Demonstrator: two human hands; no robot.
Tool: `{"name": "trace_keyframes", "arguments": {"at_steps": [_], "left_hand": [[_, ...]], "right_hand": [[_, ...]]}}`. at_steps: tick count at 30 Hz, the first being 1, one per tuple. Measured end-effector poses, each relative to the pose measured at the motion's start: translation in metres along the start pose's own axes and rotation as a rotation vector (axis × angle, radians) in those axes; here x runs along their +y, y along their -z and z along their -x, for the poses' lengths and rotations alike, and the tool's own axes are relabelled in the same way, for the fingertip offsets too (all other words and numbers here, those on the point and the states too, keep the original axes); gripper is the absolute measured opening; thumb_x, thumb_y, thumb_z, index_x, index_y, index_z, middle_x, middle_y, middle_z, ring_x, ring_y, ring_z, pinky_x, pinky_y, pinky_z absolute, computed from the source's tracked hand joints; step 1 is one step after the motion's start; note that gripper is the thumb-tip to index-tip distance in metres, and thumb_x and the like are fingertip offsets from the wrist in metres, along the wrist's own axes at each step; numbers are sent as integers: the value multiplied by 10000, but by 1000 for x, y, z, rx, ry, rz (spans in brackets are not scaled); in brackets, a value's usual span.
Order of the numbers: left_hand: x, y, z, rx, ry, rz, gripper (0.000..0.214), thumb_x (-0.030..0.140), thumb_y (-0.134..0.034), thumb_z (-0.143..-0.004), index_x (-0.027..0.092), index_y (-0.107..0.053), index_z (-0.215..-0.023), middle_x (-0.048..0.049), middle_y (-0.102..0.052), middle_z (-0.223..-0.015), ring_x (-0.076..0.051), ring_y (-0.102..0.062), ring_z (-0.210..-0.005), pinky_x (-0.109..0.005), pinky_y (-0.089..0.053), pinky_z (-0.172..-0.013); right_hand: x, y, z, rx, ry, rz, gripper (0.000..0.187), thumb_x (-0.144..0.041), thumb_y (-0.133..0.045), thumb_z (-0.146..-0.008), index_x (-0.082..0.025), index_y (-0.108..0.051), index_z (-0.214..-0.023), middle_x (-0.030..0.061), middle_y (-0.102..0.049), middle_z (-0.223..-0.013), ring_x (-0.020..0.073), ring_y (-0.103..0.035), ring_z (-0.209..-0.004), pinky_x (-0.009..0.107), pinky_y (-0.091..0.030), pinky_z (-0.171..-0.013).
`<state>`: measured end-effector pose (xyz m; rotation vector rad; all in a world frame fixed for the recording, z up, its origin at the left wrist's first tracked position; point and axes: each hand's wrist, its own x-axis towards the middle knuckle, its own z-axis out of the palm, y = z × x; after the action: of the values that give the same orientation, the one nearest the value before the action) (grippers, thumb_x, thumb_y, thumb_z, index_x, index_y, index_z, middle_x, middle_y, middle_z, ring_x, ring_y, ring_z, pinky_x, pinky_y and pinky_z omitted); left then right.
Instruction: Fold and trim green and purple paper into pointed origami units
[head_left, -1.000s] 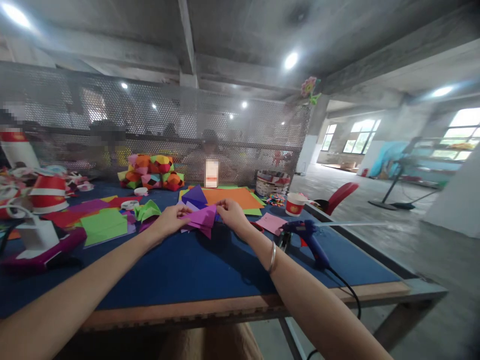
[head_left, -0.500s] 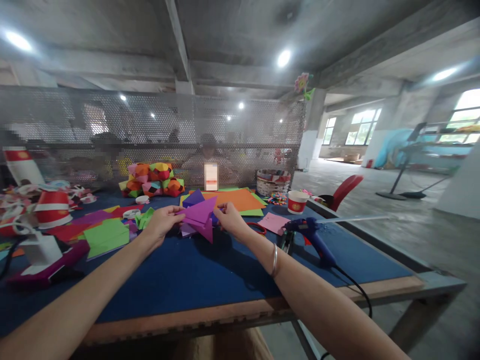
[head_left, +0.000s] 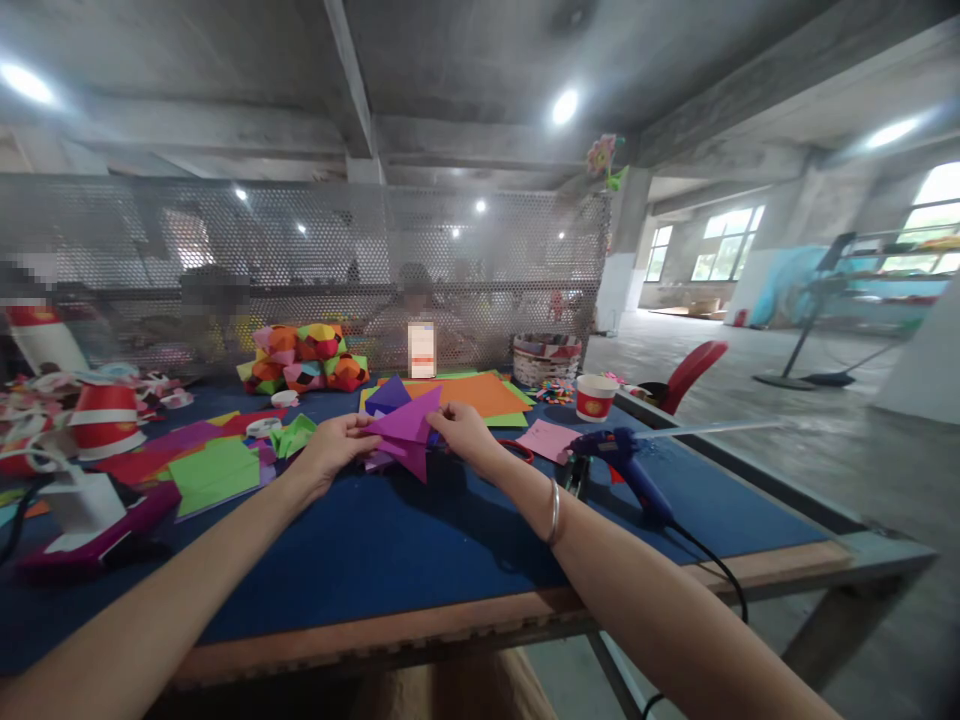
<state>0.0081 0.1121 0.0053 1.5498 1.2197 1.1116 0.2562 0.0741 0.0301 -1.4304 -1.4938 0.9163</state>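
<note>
A folded purple paper piece [head_left: 409,425] is held up between both hands over the blue table. My left hand [head_left: 339,445] pinches its left point between thumb and fingers. My right hand [head_left: 459,428] grips its right side, the fingertips partly hidden behind the paper. Just beyond lies a dark violet folded paper [head_left: 388,396], in front of a stack of orange paper [head_left: 480,398]. Green folded paper [head_left: 294,436] rests left of my left hand. Red-handled scissors [head_left: 517,450], partly covered by my right forearm, and a pink paper sheet [head_left: 547,440] lie to the right.
A blue glue gun [head_left: 630,470] lies at right, its cord over the front edge. Behind it stand a paper cup [head_left: 596,397] and a woven basket [head_left: 546,360]. Multicoloured paper balls [head_left: 304,358] sit at the back. At left are green sheets [head_left: 214,475] and a purple power strip [head_left: 97,540].
The purple paper has turned slightly and shifted a little to the right, with both hands still on it. Everything else on the table stays put.
</note>
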Motion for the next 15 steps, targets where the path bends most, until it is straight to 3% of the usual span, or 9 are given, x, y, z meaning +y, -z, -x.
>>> {"name": "trace_keyframes", "arguments": {"at_steps": [6,9,12,15], "left_hand": [[5,-3,3,24,-237,-230,448,395,-826,-1115,200,-713,-1503,-144,-694,-1583,-358,-720,-1392,-609,-642,-1161],[11,-10,11,-42,-358,-257,498,385,-839,-1104,211,-695,-1548,-149,-662,-1644,-384,-678,-1470,-658,-591,-1228],[16,-16,20,-140,-413,-253,498,375,-849,-1098,215,-702,-1547,-147,-676,-1635,-381,-682,-1473,-664,-579,-1245],[18,-20,24,-214,-392,-219,474,381,-840,-1108,207,-708,-1529,-139,-726,-1550,-349,-744,-1367,-622,-633,-1182]], "right_hand": [[-2,2,0,19,22,-47,402,-427,-792,-1135,-190,-736,-1455,126,-756,-1459,297,-782,-1235,519,-695,-1045],[-2,-2,3,-14,38,-86,379,-425,-789,-1138,-184,-744,-1427,117,-773,-1405,277,-794,-1176,490,-706,-1003],[-5,-8,8,-51,65,-139,315,-419,-790,-1141,-168,-762,-1330,84,-797,-1256,226,-799,-1022,412,-713,-887],[-9,-10,13,-67,97,-202,200,-346,-778,-1141,-158,-754,-1079,14,-770,-984,156,-739,-810,295,-649,-734]]}}
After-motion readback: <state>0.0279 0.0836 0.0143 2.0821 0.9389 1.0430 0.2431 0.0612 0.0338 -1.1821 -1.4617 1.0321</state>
